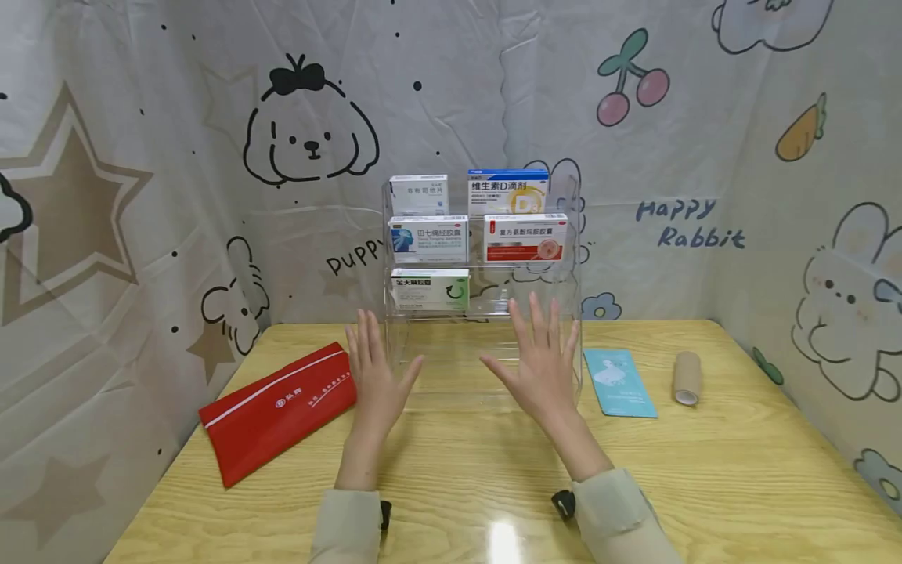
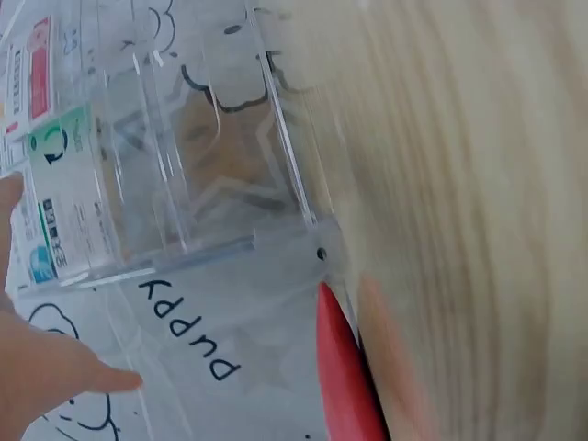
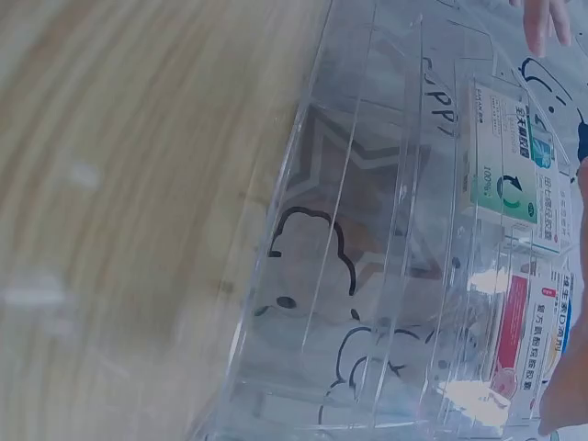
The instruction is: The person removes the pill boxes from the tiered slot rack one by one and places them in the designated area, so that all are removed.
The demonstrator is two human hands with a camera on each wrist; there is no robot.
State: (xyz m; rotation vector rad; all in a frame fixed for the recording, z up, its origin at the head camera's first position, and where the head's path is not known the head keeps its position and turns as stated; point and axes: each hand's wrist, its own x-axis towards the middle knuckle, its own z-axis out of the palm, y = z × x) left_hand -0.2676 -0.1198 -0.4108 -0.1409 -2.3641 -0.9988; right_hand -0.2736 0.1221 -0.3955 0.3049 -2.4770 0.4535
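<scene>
Both hands hover with fingers spread wide and holding nothing, the left hand (image 1: 375,374) and the right hand (image 1: 539,362) just before the clear acrylic rack (image 1: 486,345), which stands mid-table (image 1: 740,470) holding medicine boxes (image 1: 430,288) on its tiers.

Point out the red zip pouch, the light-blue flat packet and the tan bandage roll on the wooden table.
red zip pouch (image 1: 278,411), head view, middle of its red face.
light-blue flat packet (image 1: 618,381), head view, centre of its front.
tan bandage roll (image 1: 687,377), head view, its curved side.
</scene>
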